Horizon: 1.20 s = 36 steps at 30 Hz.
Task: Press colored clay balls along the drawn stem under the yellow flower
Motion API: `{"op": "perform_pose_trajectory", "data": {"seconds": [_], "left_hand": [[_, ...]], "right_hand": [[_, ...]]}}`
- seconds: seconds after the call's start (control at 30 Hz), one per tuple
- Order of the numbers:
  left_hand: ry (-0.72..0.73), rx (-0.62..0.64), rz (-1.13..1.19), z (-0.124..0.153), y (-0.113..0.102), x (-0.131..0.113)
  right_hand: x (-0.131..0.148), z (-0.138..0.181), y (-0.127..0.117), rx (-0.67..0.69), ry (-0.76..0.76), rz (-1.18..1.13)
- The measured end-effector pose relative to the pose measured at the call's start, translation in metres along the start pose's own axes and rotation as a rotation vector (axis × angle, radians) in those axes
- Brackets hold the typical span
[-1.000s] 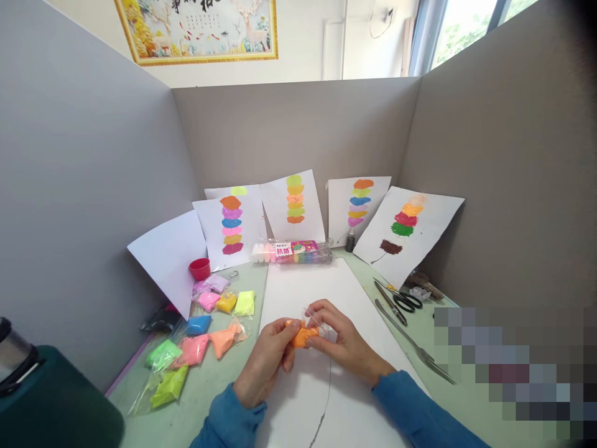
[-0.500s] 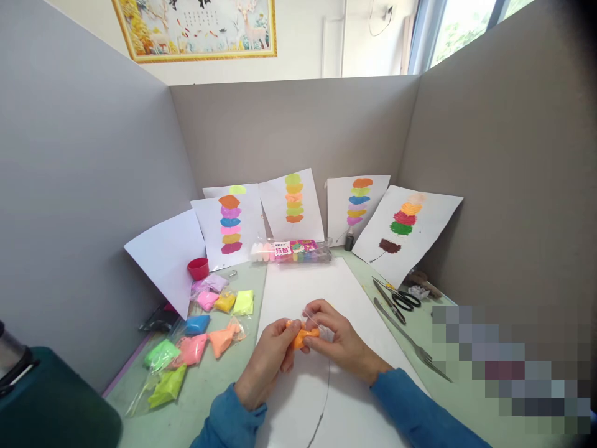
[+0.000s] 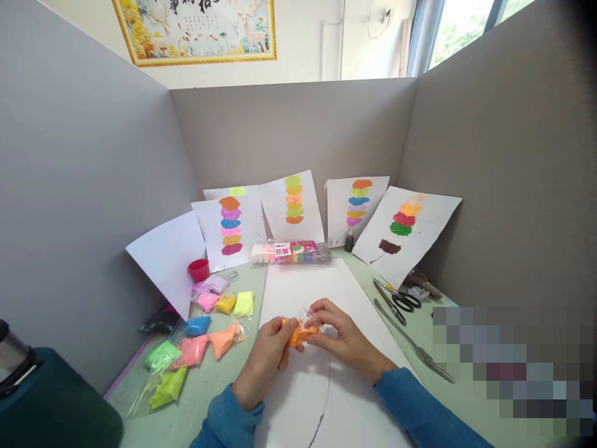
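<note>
Between my two hands, above a white sheet of paper (image 3: 298, 398), is a small clear bag of orange modelling clay (image 3: 300, 334). My left hand (image 3: 267, 348) is closed on the clay's left side, thumb on top. With thumb and fingers, my right hand (image 3: 342, 336) pinches the clear plastic at the right end of the bag. A thin dark line (image 3: 325, 398) runs down the paper below my hands. To the left lie several bags of clay, among them a blue one (image 3: 197, 325), a peach one (image 3: 222, 341) and a light yellow one (image 3: 244, 303).
Painted sheets (image 3: 293, 205) lean against the grey back panel (image 3: 293, 130). A packet of coloured sticks (image 3: 291, 252) lies before them, with a red cup (image 3: 198, 269) to the left. Scissors (image 3: 405, 301) and a fork (image 3: 426, 358) lie right. A dark green object (image 3: 56, 398) fills the lower left corner.
My right hand has drawn slightly right from my left. More of the orange clay and its clear plastic shows between them. The view has tilted up a little.
</note>
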<state>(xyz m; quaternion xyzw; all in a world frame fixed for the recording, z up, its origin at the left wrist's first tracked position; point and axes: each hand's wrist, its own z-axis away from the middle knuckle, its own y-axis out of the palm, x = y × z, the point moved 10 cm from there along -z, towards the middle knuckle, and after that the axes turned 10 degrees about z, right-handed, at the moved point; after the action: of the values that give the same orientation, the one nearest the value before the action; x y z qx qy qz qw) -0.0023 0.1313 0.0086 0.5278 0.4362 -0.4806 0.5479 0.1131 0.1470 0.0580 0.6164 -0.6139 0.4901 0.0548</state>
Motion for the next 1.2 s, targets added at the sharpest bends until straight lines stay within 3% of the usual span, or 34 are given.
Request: {"op": "perform_pose_trajectory", "data": {"seconds": [0.33, 0.67, 0.8, 1.0, 1.2], "left_hand": [[0.044, 0.04, -0.134, 0.004, 0.007, -0.005], [0.057, 0.016, -0.124, 0.002, 0.002, -0.006], [0.067, -0.032, -0.116, 0.003, -0.006, -0.007], [0.056, 0.034, -0.109, 0.003, -0.003, -0.01], [0.036, 0.048, -0.116, 0.003, -0.001, -0.009]], "right_hand": [[0.006, 0.0, 0.005, 0.013, 0.003, 0.015], [-0.011, 0.001, 0.004, -0.005, 0.139, 0.052], [-0.016, 0.001, 0.004, 0.055, 0.131, -0.021], [-0.01, 0.0, 0.007, 0.193, 0.166, -0.11], [-0.012, 0.001, 0.005, 0.144, 0.192, -0.067]]}}
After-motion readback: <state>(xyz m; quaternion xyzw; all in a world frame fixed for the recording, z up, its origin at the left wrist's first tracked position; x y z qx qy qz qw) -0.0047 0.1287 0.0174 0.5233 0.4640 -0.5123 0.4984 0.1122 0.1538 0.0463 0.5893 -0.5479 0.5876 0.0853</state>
